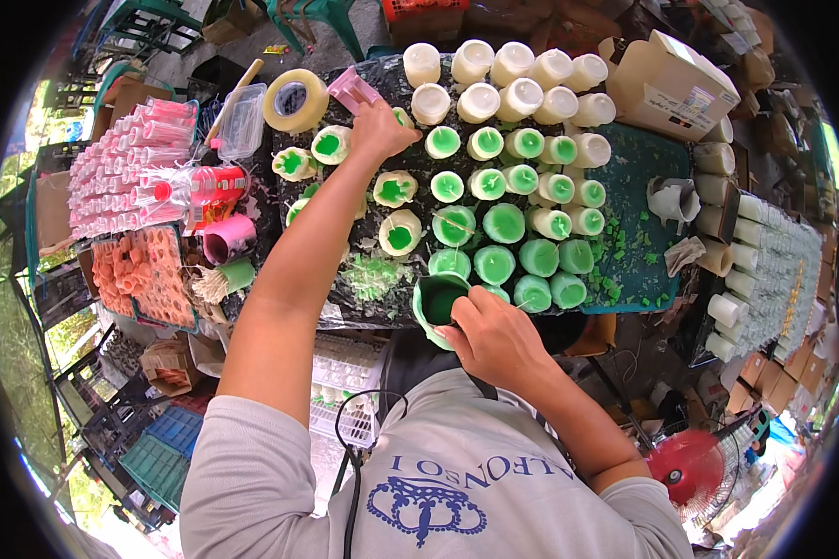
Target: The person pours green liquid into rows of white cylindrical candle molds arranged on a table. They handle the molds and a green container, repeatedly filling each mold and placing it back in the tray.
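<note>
My left hand (384, 131) reaches to the far side of the table, at a small candle (402, 117) with green in its top. Finger and thumb lie on either side of it; my hand hides most of it, so a grip cannot be told. A pink plastic piece (353, 89) sits just beyond my fingertips. At the near edge my right hand (500, 335) holds a green-coated pouring jug (425, 318), its mouth dark inside. Beyond the jug stand rows of green-topped candles (503, 222) with wicks. Cream cups with ragged green centres (400, 233) stand to their left.
White candles (475, 61) line the far edge. A roll of clear tape (295, 101) lies at far left, near a pink cup (229, 239) and a plastic bottle (213, 183). Green scraps litter a teal tray (647, 258) on the right. A red-bladed fan (686, 468) stands behind.
</note>
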`<control>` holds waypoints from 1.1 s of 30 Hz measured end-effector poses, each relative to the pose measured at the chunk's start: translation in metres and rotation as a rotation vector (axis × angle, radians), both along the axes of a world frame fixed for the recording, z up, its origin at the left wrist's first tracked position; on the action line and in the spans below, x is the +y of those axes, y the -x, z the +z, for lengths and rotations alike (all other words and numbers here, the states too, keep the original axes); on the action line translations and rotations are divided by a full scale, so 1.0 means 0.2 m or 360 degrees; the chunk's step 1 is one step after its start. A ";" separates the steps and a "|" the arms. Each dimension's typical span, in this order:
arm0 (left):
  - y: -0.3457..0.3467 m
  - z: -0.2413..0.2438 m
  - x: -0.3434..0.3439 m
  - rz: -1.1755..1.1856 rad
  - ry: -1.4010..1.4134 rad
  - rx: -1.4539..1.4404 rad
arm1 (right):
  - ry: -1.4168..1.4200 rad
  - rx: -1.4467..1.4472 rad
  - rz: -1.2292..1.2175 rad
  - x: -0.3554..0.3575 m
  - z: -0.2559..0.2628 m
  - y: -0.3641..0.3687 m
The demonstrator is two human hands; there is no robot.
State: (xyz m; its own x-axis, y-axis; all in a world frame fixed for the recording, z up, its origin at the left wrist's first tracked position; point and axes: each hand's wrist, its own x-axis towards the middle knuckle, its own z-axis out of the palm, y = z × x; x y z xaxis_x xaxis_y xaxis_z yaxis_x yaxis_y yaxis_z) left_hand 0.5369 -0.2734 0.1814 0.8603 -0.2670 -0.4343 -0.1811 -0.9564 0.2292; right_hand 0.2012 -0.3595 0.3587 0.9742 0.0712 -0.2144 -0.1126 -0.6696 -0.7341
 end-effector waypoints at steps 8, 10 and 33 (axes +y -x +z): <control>0.01 0.02 0.01 -0.0052 -0.0032 -0.0025 | 0.0012 -0.0044 0.0035 0.00 -0.02 0.01; 0.01 0.01 0.02 -0.0058 -0.0022 -0.0041 | 0.0010 -0.0048 0.0039 0.00 -0.02 0.01; 0.41 0.52 0.87 0.0675 0.1878 0.0197 | 0.0029 -0.0042 0.0044 0.00 0.08 -0.06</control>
